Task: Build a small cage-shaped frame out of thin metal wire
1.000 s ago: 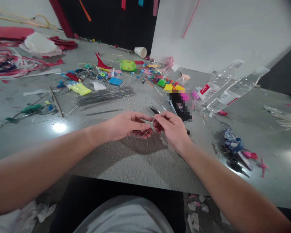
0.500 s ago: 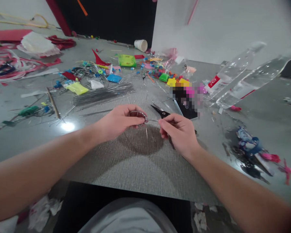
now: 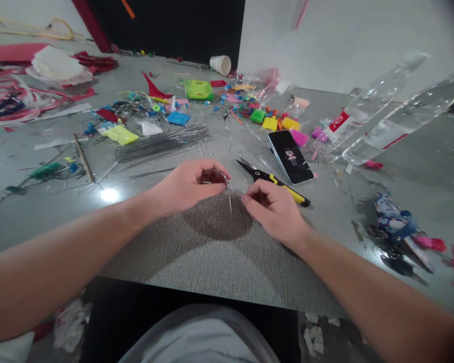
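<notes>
Glare (image 3: 110,195) whitens the table (image 3: 212,269) at left, soft shadow (image 3: 219,222) dims its middle.

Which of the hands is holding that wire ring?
The left hand: it grips the wire ring. The right hand is apart from the ring, beside the yellow-handled tool.

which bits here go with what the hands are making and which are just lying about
Likely part of the work:
- wire loop in the left hand
- bundle of thin wires
- black-and-yellow tool near the right hand

Apparently just lying about:
- phone
- two clear bottles
- white cup
</notes>
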Tool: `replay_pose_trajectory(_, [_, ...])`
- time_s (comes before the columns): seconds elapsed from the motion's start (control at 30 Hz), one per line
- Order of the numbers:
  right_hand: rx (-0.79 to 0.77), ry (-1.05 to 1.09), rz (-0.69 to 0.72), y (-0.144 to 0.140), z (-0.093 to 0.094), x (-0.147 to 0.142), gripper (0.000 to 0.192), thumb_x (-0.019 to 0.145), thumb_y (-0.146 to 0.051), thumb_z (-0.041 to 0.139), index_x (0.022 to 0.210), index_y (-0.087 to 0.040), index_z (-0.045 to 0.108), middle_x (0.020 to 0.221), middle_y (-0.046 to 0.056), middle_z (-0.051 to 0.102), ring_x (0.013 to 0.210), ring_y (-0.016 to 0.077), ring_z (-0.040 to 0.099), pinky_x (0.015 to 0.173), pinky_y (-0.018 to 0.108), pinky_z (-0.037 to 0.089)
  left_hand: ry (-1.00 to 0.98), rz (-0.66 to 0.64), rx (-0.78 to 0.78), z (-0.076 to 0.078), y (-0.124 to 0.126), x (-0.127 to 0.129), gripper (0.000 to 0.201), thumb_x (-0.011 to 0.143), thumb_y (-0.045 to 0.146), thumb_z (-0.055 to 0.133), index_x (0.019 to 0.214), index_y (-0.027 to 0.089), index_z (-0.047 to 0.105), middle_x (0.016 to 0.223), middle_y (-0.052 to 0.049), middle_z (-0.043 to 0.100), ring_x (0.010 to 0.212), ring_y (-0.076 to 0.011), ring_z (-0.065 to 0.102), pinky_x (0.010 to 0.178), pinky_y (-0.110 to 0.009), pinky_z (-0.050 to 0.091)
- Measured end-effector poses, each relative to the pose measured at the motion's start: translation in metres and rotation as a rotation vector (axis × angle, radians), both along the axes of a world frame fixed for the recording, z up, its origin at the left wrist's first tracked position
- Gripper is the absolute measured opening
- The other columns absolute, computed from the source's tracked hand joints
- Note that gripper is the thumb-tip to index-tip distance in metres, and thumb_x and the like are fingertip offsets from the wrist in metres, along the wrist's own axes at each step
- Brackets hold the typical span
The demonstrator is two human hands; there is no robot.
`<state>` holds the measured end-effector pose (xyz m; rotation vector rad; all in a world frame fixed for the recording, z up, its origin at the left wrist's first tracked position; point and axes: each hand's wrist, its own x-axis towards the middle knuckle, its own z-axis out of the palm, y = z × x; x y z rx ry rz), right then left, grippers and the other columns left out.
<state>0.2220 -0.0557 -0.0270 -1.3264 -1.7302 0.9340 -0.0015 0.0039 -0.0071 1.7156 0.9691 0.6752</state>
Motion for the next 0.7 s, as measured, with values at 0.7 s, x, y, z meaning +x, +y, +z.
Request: replay_pose_trajectory(0.7, [0.043,-0.198,0.227,-0.0007,0.0004,-0.0018,0.017,0.089,-0.026,0.063,0.072,-0.021,0.06,0.063,-0.003,0.058,0.057,0.011,0.051,0.057,0.026,0.039,0.042,-0.129,0.027,0.0008,0.0075,-0.0082,0.018,0.091,0.032,0.069,0.106,0.023,0.063,0.085,-0.001,0.07,0.082,-0.0161,0.067,0.071,-0.027,0.049])
